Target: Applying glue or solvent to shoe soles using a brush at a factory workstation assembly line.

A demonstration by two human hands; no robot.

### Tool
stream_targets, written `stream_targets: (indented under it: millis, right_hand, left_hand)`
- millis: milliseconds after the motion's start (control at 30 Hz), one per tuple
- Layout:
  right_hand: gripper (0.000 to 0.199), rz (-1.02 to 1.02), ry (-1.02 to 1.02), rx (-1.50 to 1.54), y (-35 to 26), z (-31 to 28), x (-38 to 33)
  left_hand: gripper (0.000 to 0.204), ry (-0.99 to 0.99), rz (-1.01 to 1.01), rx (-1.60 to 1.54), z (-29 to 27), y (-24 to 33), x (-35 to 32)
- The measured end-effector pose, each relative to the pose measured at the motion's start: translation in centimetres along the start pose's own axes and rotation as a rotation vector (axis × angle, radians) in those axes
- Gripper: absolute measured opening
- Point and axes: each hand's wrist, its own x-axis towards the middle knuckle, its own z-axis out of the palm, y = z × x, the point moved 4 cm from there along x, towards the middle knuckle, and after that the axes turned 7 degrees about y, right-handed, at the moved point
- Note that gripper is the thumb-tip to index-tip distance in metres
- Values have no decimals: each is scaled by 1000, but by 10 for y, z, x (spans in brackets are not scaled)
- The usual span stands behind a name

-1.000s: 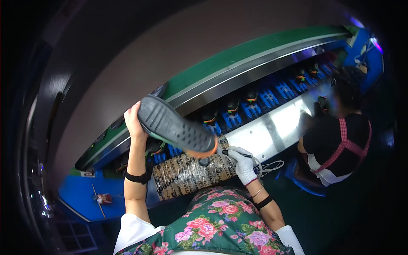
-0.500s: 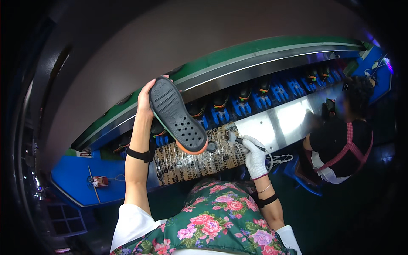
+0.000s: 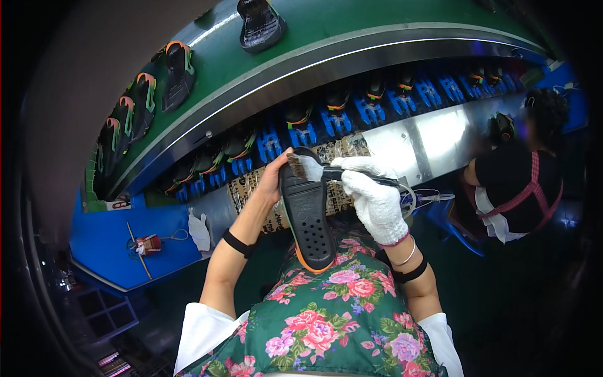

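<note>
My left hand (image 3: 275,179) grips the toe end of a black shoe sole (image 3: 307,220) with an orange rim, its holed underside facing me, heel down toward my floral apron. My right hand (image 3: 375,196), in a white knit glove, holds a brush (image 3: 314,168) whose bristles rest on the toe end of the sole. Both hands are in front of a paper-covered work surface (image 3: 338,151).
A green conveyor belt (image 3: 326,28) carries black shoes with orange and green trim (image 3: 178,72). Below it, blue holders (image 3: 336,119) hold more shoes. A shiny metal bench (image 3: 433,138) runs right, where another person (image 3: 518,185) works. A blue table (image 3: 119,235) lies left.
My left hand has brought the sole down from overhead to in front of me. My right hand has lifted the brush onto the sole's toe end. The view has tilted up toward the conveyor.
</note>
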Motion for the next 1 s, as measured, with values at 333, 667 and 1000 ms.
stream_targets:
  millis: [333, 667, 1000]
  right_hand:
    - [23, -155, 24, -332, 1, 3, -12]
    - [24, -854, -147, -885, -40, 36, -9]
    - [43, -1171, -202, -1245, -68, 51, -7]
  left_hand:
    - [123, -428, -310, -456, 55, -88, -69]
    - [107, -9, 89, -463, 106, -21, -61]
    - [103, -186, 197, -421, 140, -32, -53]
